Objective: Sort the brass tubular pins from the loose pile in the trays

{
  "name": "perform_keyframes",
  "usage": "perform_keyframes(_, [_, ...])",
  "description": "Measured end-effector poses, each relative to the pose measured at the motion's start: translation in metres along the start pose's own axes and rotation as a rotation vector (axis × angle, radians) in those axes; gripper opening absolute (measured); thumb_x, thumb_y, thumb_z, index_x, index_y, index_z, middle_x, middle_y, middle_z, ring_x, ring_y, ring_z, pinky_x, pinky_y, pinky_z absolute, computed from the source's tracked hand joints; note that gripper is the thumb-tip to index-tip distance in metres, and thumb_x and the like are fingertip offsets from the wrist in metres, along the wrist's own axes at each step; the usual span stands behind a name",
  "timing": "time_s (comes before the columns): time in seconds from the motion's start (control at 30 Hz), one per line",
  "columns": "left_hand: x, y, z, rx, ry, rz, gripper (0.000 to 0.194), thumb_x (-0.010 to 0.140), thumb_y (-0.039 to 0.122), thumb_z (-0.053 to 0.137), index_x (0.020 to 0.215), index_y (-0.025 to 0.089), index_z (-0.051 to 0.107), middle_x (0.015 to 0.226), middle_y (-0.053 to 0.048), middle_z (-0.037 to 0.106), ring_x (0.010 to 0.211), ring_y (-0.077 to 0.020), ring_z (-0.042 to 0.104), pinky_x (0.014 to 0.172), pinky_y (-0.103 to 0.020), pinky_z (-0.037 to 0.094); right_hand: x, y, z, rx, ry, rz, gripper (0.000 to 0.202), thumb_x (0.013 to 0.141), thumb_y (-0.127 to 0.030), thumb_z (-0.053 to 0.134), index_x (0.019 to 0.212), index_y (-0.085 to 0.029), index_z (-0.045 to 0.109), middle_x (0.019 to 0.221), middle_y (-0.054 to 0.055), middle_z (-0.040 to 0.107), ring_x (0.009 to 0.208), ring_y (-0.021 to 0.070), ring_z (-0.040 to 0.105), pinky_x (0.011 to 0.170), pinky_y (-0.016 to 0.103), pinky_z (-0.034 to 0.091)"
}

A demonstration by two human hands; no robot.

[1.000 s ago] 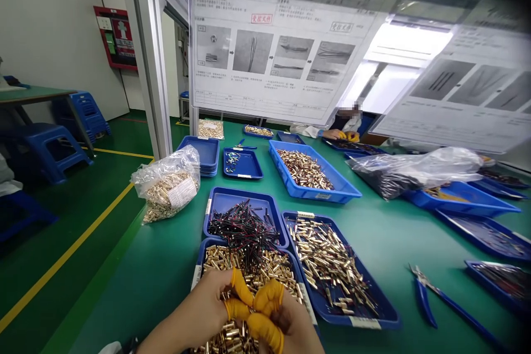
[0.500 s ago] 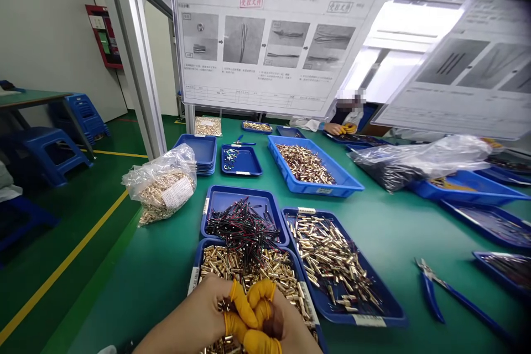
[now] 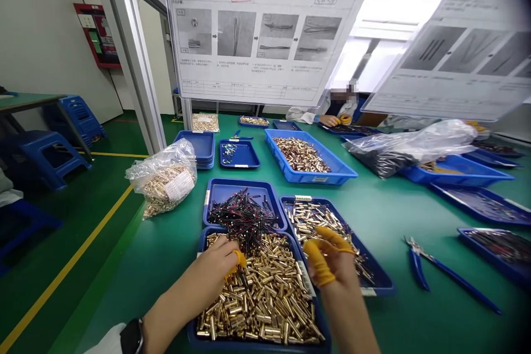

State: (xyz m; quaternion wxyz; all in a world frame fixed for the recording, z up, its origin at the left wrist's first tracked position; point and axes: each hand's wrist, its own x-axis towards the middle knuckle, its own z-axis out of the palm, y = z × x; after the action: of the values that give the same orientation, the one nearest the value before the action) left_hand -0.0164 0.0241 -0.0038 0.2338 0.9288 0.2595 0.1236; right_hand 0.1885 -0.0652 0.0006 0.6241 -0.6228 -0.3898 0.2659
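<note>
My left hand (image 3: 219,265), with yellow finger covers and a dark watch at the wrist, is over the left part of the brass tubes (image 3: 265,287) in the near blue tray. Its fingers are bent together, and what they hold, if anything, is hidden. My right hand (image 3: 329,254), also in yellow finger covers, hovers over the left side of the right tray (image 3: 384,282), where brass pieces with wires lie. Its thumb and fingers are apart, with nothing seen between them. Dark and red wires (image 3: 243,213) lie heaped in the tray behind the tubes.
Blue-handled pliers (image 3: 418,265) lie at the right. Behind are a large blue bin (image 3: 319,178), a bag of brass parts (image 3: 170,182), stacked trays (image 3: 199,146) and a small tray (image 3: 239,155). Instruction sheets (image 3: 257,72) hang above. A person's hands (image 3: 336,120) work at the far side.
My hands were together over the near tray and have moved apart. The left moved left and up onto the tubes, the right moved right to the right tray and opened. The view has shifted slightly.
</note>
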Motion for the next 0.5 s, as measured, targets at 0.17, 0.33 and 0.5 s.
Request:
perform_keyframes(0.17, [-0.002, 0.002, 0.001, 0.075, 0.004, 0.024, 0.040, 0.063, -0.016, 0.033, 0.075, 0.019, 0.047, 0.091, -0.003, 0.053, 0.090, -0.0221, 0.047, 0.074, -0.033, 0.043, -0.023, 0.002, 0.032, -0.131, -0.187, -0.071, 0.019, 0.083, -0.032, 0.050, 0.099, -0.023, 0.053, 0.081, 0.004, 0.060, 0.075, 0.0200, 0.059, 0.064, 0.030, 0.049])
perform_keyframes(0.33, [-0.003, 0.003, 0.003, 0.150, -0.023, 0.018, 0.039, 0.060, -0.015, 0.033, 0.075, 0.019, 0.044, 0.089, -0.003, 0.051, 0.087, -0.0223, 0.045, 0.076, -0.036, 0.042, -0.029, 0.015, 0.043, -0.590, -0.421, -0.392, 0.015, 0.077, -0.010, 0.048, 0.077, -0.022, 0.057, 0.077, 0.008, 0.061, 0.073, 0.0260, 0.058, 0.065, 0.043, 0.050])
perform_keyframes(0.5, [-0.002, 0.007, 0.001, 0.093, 0.011, 0.049, 0.036, 0.062, -0.013, 0.033, 0.074, 0.019, 0.044, 0.089, -0.005, 0.051, 0.087, -0.0228, 0.045, 0.077, -0.037, 0.042, -0.034, 0.019, 0.052, -0.965, -0.465, -0.519, 0.021, 0.070, 0.000, 0.048, 0.066, -0.020, 0.052, 0.073, 0.010, 0.060, 0.074, 0.0300, 0.057, 0.059, 0.044, 0.051])
